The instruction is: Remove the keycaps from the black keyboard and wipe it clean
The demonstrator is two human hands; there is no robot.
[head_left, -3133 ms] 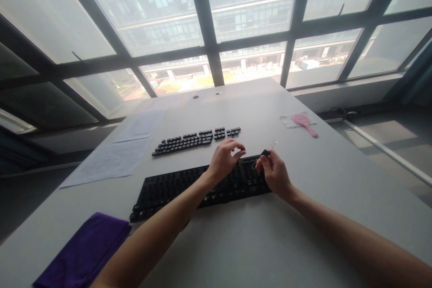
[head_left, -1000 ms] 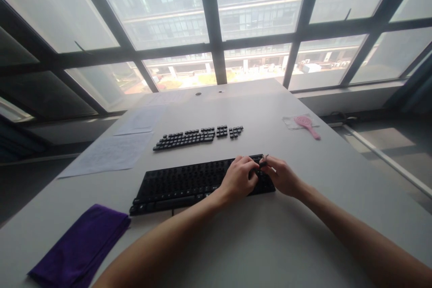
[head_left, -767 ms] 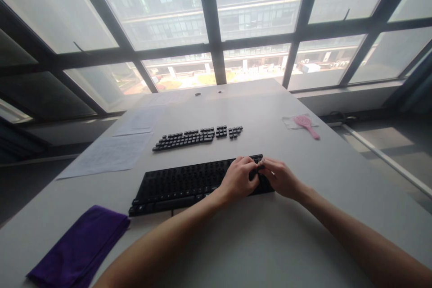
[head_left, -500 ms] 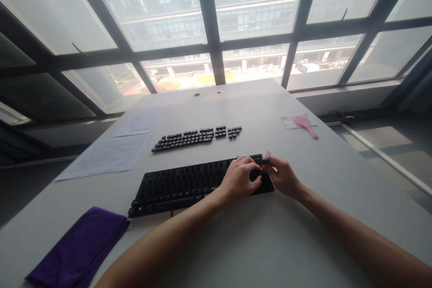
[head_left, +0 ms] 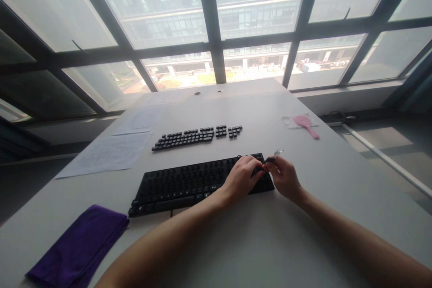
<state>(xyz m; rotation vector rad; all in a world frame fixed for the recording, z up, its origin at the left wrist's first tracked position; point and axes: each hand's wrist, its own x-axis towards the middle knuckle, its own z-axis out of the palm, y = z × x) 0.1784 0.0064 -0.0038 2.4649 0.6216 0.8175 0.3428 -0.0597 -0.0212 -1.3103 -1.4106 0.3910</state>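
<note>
A black keyboard (head_left: 189,177) lies across the table, most of its keycaps off; the bottom rows still carry caps. Over its right end, my right hand (head_left: 285,177) is closed on a keycap puller (head_left: 270,159) with a dark body and thin shiny wire ends pointing up and right. Close beside it, my left hand (head_left: 241,177) rests over the keyboard's right part, thumb and fingers pinched together and meeting the right fingertips. What the left fingers hold is too small and dark to make out.
Removed black keycaps (head_left: 189,138) stand in rows behind the keyboard. A folded purple cloth (head_left: 79,247) lies front left, paper sheets (head_left: 108,155) at left. A pink hairbrush (head_left: 305,125) rests on a clear wrapper at right. Windows (head_left: 249,4) rise beyond the table.
The keycap puller's wire ends have tipped to the right, and my right hand has turned and shifted slightly right. My left hand stays nearly in place, its fingers drawn closer together.
</note>
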